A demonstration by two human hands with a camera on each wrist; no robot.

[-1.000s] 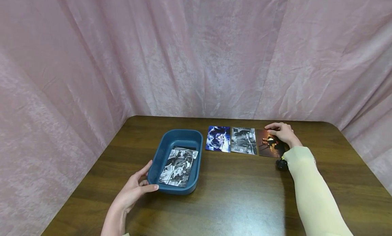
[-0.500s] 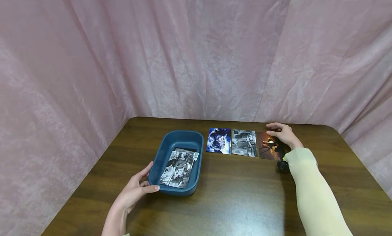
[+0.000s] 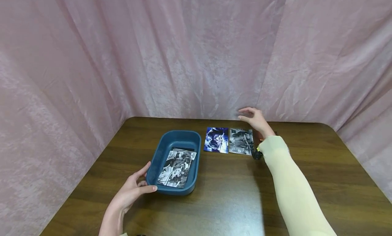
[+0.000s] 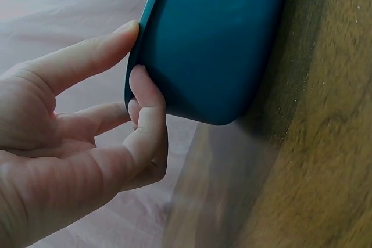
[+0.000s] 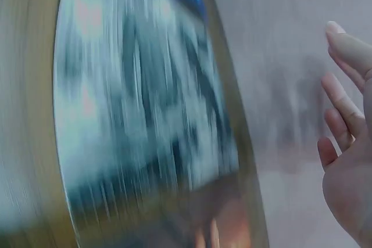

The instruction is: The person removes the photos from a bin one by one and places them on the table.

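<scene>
The blue tray (image 3: 159,151) sits on the left part of the table (image 3: 232,198), its long axis running from the person out toward the curtain (image 3: 183,52), leaning slightly to the right at the far end. Inside it lies a stack of black-and-white photos (image 3: 177,163), lengthwise along the same axis. The left hand (image 3: 132,191) grips the tray's near left corner, thumb on the rim and fingers curled against the outer wall, as the left wrist view shows.

To the right of the tray, a blue photo (image 3: 216,140) and a black-and-white photo (image 3: 241,141) lie side by side on the table, edges nearly touching, long sides pointing away from the person. A dark orange photo (image 3: 260,136) just beyond them is mostly hidden by the sleeve (image 3: 288,181). The right hand (image 3: 255,119) hovers above the black-and-white photo's far right corner, fingers spread and relaxed, holding nothing. The right wrist view is blurred.
</scene>
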